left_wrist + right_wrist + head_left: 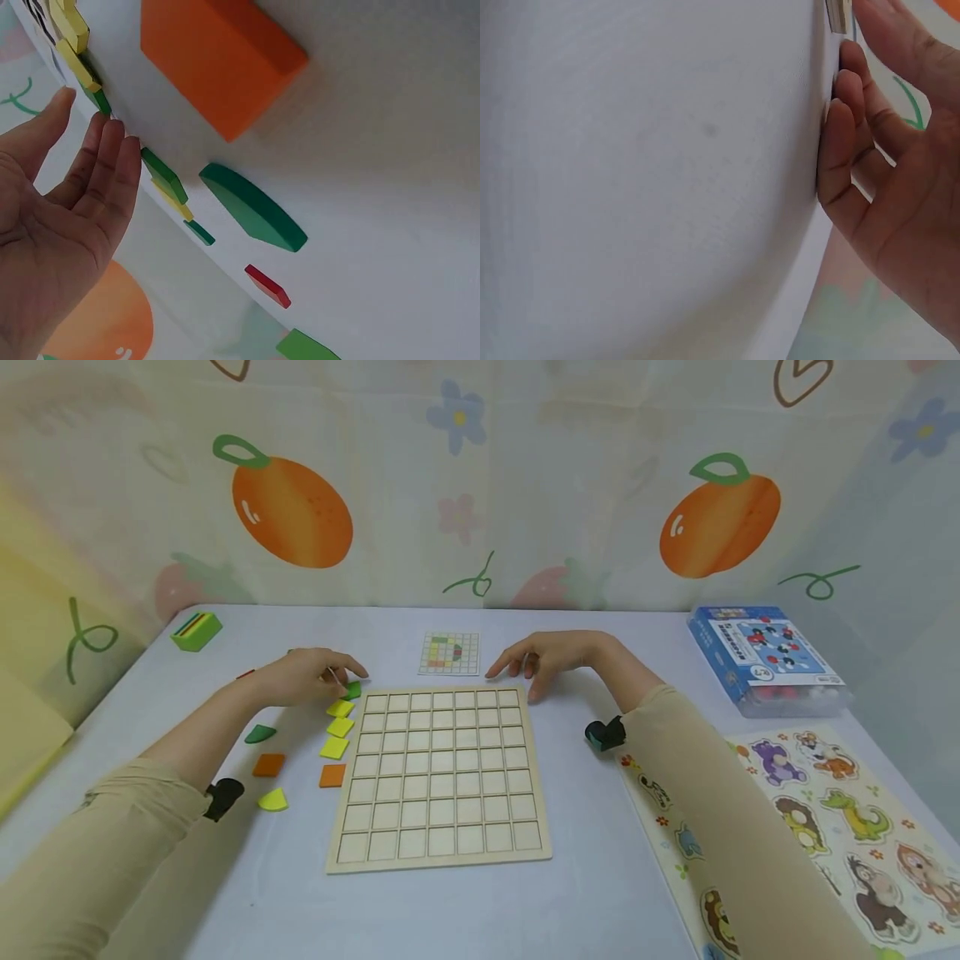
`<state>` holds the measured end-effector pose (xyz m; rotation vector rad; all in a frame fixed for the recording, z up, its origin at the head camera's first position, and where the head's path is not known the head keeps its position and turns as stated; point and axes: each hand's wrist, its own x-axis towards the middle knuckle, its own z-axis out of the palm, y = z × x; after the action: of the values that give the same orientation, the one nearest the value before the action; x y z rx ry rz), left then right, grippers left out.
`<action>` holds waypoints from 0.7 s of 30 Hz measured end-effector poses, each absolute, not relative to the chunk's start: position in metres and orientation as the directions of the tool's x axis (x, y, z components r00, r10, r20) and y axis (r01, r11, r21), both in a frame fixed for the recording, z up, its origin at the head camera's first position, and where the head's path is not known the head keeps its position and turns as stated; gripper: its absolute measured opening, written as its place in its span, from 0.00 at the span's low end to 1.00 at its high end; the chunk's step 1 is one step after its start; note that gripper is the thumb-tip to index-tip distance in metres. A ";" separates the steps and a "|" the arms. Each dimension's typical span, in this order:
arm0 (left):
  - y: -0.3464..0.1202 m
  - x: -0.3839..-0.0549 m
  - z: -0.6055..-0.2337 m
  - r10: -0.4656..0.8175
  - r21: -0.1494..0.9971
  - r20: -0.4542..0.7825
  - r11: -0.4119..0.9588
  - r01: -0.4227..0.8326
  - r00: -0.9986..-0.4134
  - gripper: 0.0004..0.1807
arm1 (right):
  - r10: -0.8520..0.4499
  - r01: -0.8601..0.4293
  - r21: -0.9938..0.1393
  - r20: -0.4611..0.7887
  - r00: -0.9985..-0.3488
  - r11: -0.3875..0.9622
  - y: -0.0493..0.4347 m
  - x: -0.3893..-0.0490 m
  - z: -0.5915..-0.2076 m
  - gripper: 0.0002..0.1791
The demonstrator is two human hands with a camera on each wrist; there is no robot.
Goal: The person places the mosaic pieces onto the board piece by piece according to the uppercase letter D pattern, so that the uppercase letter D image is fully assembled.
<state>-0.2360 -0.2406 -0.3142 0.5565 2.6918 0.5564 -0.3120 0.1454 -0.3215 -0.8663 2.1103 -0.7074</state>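
A square wooden grid board [446, 767] lies on the white table with its cells bare. My left hand [311, 677] is over its far left corner, fingertips right at a green tile [352, 690]. In the left wrist view that hand [75, 187] has its thumb apart from its loosely bent fingers. Below the green tile, yellow tiles [340, 727] and an orange tile [332, 776] line the board's left side. My right hand [555, 658] rests its fingertips on the table by the far right corner, holding nothing. Between the hands lies a small pattern card [448, 653].
Further left lie a dark green curved piece [260, 734], an orange square [268, 765] and a yellow quarter-round piece [273, 800]. A green block [197, 632] stands at the back left. On the right are a blue box [768, 660] and an animal puzzle board [832, 835] under my right sleeve.
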 end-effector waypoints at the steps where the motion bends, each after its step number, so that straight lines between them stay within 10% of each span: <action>1: -0.240 -0.236 -0.314 0.436 0.439 -0.242 0.846 0.303 -0.867 0.18 | -0.759 -0.359 -0.697 -0.420 -0.499 0.621 0.145 -0.312 -0.321 0.38; 21: -0.227 -0.235 -0.319 0.403 0.399 -0.181 0.864 0.307 -0.897 0.11 | -0.765 -0.428 -0.653 -0.402 -0.503 0.625 0.135 -0.306 -0.321 0.38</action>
<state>-0.2346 -0.2274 -0.3193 0.5394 2.7791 0.5325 -0.3063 0.1350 -0.3213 -0.9301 2.1597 -0.6306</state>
